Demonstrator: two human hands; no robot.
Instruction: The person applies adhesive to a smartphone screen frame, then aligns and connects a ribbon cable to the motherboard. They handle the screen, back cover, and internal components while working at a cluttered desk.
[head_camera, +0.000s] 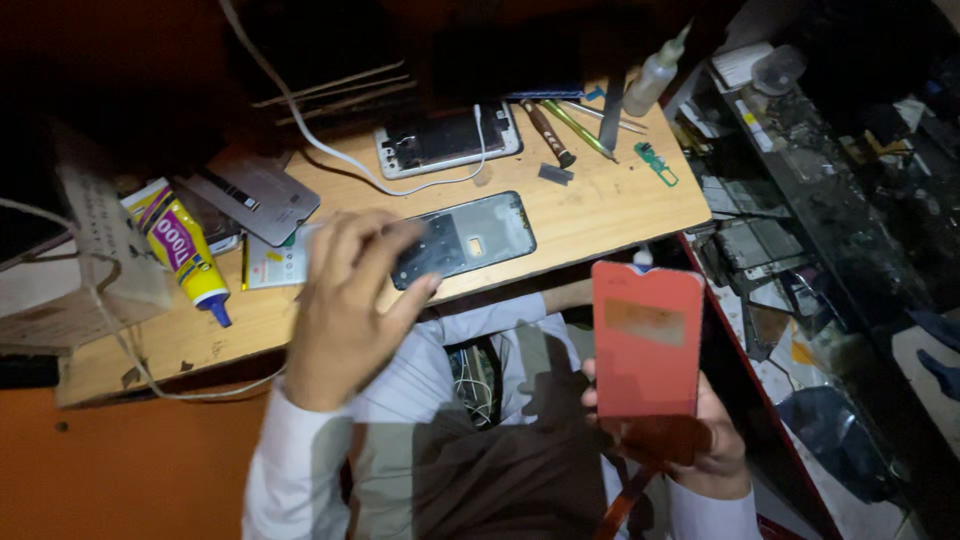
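Note:
My right hand (690, 435) holds a red rectangular phone screen panel (647, 338) upright over my lap, below the bench's right end. My left hand (350, 305) rests on the front edge of the wooden bench (600, 215), with fingers spread on the left end of a dark opened phone frame (470, 237) lying flat there. Whether those fingers grip the frame is unclear. A second opened phone (447, 140) lies further back, with a white cable (330, 150) running over it.
A yellow glue tube (185, 248) lies at the bench's left by a grey metal plate (262, 198) and a white power strip (95, 235). Screwdrivers (560, 128), a squeeze bottle (655, 72) and a small green part (656, 162) sit back right. A cluttered shelf (820, 220) stands to the right.

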